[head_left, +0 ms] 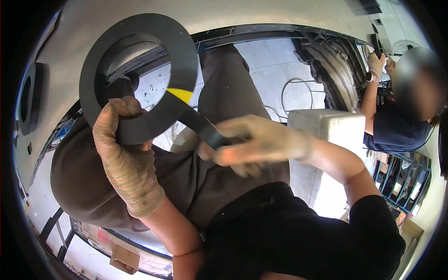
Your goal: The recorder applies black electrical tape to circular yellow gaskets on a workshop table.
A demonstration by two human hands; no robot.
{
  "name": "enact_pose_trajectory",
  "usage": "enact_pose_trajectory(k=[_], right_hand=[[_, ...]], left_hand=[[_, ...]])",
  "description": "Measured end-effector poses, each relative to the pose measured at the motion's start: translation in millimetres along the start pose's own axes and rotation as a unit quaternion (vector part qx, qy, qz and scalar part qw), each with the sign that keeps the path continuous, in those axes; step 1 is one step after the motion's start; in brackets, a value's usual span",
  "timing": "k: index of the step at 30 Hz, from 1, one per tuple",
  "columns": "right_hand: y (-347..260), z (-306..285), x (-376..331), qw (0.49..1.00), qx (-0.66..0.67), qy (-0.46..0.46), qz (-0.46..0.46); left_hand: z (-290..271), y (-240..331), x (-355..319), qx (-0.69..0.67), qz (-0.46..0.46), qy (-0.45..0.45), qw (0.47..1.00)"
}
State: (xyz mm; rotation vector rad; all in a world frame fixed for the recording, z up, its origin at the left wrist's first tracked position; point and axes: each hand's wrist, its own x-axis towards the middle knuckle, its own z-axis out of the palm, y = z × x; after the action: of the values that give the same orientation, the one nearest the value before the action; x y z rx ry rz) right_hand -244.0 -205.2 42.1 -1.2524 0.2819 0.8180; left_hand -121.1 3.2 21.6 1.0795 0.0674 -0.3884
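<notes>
A large flat black ring (184, 51) is held up over my lap, tilted toward me. My left hand (128, 163), in a worn knitted glove, grips its lower left rim, with the fingers through the hole and the thumb around the outside. From the ring's lower right side runs a black strip (198, 125), beside a small yellow wedge (182, 95). At the strip's outer end, my gloved right hand (261, 142) is closed on it; motion blurs these fingers. Whether the strip is a layer of the ring itself, I cannot tell.
A second black ring (30, 98) stands on the pale worktop (224, 17) at the left. To my right is a whitish block (347, 123), with striped cloth (338, 70) beyond. Further right, another person holds a dark piece (377, 44). A cardboard box (124, 259) lies lower left.
</notes>
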Motion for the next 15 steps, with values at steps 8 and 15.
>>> enact_pose_trajectory(k=[8,15], right_hand=[[-9.4,-47.8,140.9,0.899,-0.141,0.005,-0.414],[10.2,-51.0,132.7,0.876,0.212,-0.152,-0.405]], left_hand=[[-23.2,-6.4,-9.0,-0.049,-0.061,-0.101,0.992],[-1.1,-17.7,-19.2,-0.114,-0.027,-0.121,0.986]])
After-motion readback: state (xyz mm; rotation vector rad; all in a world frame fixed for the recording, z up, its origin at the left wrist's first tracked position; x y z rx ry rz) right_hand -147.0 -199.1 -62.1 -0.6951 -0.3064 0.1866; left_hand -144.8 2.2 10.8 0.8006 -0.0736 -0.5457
